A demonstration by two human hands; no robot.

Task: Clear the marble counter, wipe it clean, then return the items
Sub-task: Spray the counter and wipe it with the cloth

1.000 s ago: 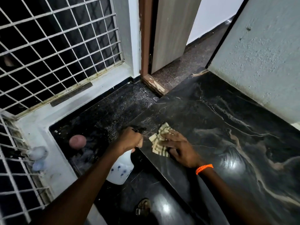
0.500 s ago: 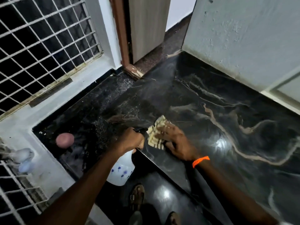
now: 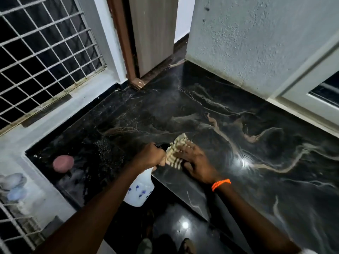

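Where marble counter (image 3: 211, 114) ends, pink lump (image 3: 63, 163).

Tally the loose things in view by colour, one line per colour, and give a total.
White: 1, the white plastic spray bottle with blue flower prints, gripped by the left hand.
Cream: 1, the cream striped cloth, pressed to the black marble counter by the right hand.
Pink: 1, the round pink object on the dark ledge.
Orange: 1, the orange beaded wristband.
Total: 4

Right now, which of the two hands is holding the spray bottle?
The left hand grips the white spray bottle by its trigger head, just off the counter's edge. The right hand, the one with the orange bracelet, presses the striped cloth on the marble counter.
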